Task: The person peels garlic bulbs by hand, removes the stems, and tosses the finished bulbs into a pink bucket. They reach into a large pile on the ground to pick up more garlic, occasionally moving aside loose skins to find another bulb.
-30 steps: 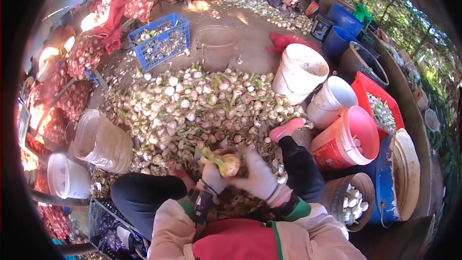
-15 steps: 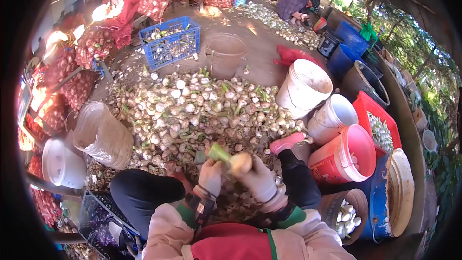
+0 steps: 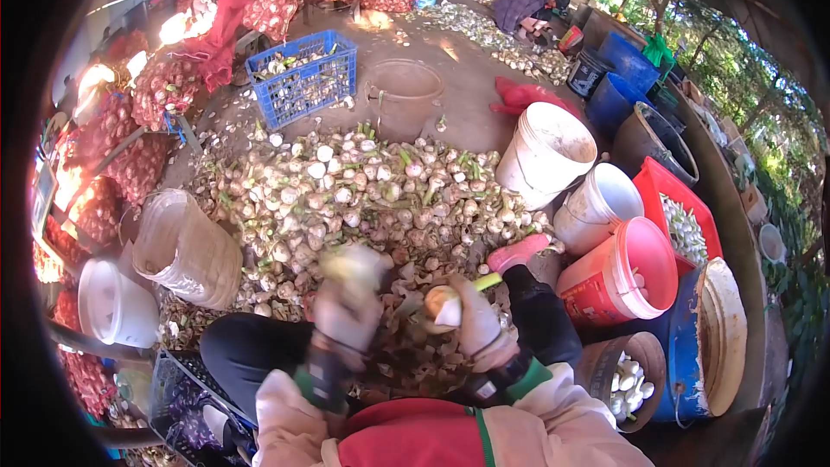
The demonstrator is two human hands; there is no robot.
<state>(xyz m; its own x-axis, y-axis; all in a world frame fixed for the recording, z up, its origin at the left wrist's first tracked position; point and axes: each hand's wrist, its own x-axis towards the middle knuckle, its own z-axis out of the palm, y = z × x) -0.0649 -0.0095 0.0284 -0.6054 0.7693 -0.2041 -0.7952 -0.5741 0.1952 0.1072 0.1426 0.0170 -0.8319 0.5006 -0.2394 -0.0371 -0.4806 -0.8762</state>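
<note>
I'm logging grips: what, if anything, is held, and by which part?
Right hand: a bulb, near its green stalk's base. Left hand: too blurred to tell.

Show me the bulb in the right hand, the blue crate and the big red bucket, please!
Bulb (image 3: 440, 299): head view, on its round tan side.
Blue crate (image 3: 313, 97): head view, on its slatted near wall.
Big red bucket (image 3: 591, 284): head view, on its outer wall.

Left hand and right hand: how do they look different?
The left hand is blurry; the right hand is clearer. The left hand has a pale thing, too smeared to name; the right hand holds a brownish bulb with a white patch. Both come out of green cuffs.
</note>
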